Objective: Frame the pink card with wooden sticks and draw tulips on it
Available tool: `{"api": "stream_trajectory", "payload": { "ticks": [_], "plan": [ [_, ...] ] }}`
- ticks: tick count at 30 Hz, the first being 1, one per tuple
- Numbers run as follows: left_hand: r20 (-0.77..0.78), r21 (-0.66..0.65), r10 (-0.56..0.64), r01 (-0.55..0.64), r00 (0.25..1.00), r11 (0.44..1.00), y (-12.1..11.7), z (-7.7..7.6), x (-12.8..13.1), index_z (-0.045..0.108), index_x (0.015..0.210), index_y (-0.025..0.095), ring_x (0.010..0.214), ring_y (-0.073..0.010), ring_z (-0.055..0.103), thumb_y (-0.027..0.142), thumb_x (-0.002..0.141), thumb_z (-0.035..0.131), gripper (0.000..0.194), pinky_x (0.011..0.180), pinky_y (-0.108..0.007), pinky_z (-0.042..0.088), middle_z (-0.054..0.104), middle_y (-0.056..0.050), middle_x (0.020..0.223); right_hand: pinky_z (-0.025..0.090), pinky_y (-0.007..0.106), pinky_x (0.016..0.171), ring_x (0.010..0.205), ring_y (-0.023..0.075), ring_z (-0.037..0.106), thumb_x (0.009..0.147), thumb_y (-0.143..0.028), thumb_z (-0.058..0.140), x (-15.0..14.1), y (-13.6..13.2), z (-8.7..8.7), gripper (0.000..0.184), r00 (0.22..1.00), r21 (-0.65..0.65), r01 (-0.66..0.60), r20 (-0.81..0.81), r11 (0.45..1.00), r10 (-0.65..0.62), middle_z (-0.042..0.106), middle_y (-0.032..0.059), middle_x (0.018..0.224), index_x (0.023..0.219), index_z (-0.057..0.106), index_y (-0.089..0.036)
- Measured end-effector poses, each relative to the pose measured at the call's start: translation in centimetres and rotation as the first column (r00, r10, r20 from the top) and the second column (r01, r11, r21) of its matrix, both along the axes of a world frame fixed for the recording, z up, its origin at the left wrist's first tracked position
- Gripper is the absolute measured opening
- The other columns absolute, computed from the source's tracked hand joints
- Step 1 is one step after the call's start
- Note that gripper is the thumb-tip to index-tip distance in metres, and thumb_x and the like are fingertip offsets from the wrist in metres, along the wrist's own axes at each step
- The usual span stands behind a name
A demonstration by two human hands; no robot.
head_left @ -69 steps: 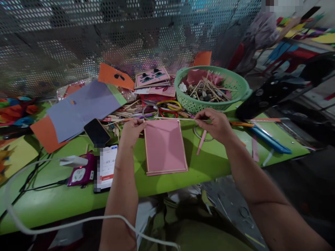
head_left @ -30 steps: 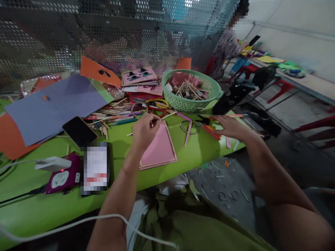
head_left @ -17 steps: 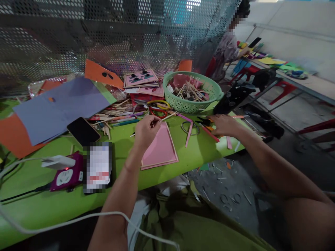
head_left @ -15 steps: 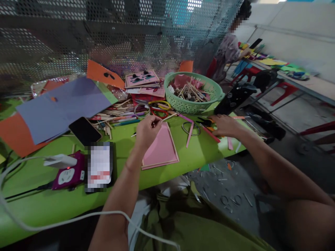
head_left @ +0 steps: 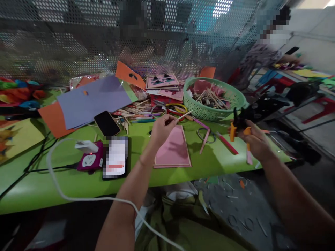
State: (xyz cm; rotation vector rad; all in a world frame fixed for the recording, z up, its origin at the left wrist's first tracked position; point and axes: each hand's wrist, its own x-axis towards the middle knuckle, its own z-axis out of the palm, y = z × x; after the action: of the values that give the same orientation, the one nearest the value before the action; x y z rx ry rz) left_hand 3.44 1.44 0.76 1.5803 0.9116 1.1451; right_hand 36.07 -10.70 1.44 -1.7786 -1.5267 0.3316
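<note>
My left hand [head_left: 162,129] pinches a thin wooden stick [head_left: 183,115] and holds it over the top edge of a pink card framed with sticks [head_left: 173,149], which lies flat on the green table [head_left: 62,188]. My right hand [head_left: 255,141] is lifted above the table's right end and grips a small pair of cutters with orange handles and black jaws [head_left: 237,126], jaws pointing up.
A green basket [head_left: 222,109] holds sticks and stones behind the card. Loose sticks, rings [head_left: 158,109], pink strips [head_left: 205,140], coloured paper sheets [head_left: 91,99], two phones [head_left: 106,123], a power strip [head_left: 89,160] and a white cable lie on the table. Another person sits far right.
My right hand has picked the orange-handled cutters off the table and raised them. My left hand kept the stick. The view swung to the left.
</note>
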Motion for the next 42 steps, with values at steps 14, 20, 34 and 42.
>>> {"api": "stream_trajectory", "payload": {
  "ticks": [14, 20, 34, 42],
  "plan": [
    [0.154, -0.084, -0.060, 0.074, 0.986, 0.994, 0.1, -0.4, 0.5, 0.067, 0.077, 0.020, 0.061, -0.0114, 0.046, 0.030, 0.081, 0.067, 0.011, 0.060, -0.026, 0.038, 0.057, 0.003, 0.064, 0.049, 0.058, 0.111, 0.129, 0.0371, 0.062, 0.088, -0.037, 0.058, -11.7, 6.0, -1.4, 0.052, 0.909, -0.035, -0.416, 0.001, 0.909, 0.417, 0.071, 0.0127, 0.133, 0.138, 0.067, -0.026],
    [0.084, -0.066, -0.045, 0.050, 0.995, 0.997, -0.2, -0.4, 0.7, 0.062, 0.075, 0.021, 0.065, -0.0122, 0.050, 0.025, 0.084, 0.065, 0.010, 0.063, -0.026, 0.040, 0.058, 0.003, 0.066, 0.050, 0.057, 0.110, 0.131, 0.0377, 0.063, 0.085, -0.035, 0.060, -13.0, 6.6, -1.3, 0.051, 0.902, -0.017, -0.432, 0.009, 0.902, 0.433, 0.072, 0.0120, 0.138, 0.134, 0.070, -0.026],
    [-0.067, -0.070, -0.016, 0.012, 0.998, 0.997, -0.8, 0.4, 0.4, 0.055, 0.071, 0.021, 0.063, -0.0120, 0.051, 0.015, 0.087, 0.061, 0.018, 0.066, -0.026, 0.040, 0.058, 0.004, 0.066, 0.052, 0.051, 0.098, 0.108, 0.0365, 0.068, 0.081, -0.040, 0.061, -13.5, 7.0, -0.5, 0.048, 0.906, -0.066, -0.423, -0.063, 0.904, 0.419, 0.077, 0.0097, 0.108, 0.124, 0.075, -0.024],
    [-0.121, -0.021, 0.005, -0.007, 0.993, 1.000, -0.6, 0.3, 0.5, 0.057, 0.072, 0.020, 0.068, -0.0131, 0.057, 0.011, 0.087, 0.061, 0.019, 0.067, -0.025, 0.039, 0.064, 0.003, 0.070, 0.045, 0.036, 0.071, 0.079, 0.0238, 0.058, 0.079, -0.033, 0.058, -13.9, 7.2, -1.0, 0.015, 0.905, -0.057, -0.422, -0.094, 0.905, 0.416, 0.065, 0.0031, 0.083, 0.089, 0.065, -0.023]
  ]
}}
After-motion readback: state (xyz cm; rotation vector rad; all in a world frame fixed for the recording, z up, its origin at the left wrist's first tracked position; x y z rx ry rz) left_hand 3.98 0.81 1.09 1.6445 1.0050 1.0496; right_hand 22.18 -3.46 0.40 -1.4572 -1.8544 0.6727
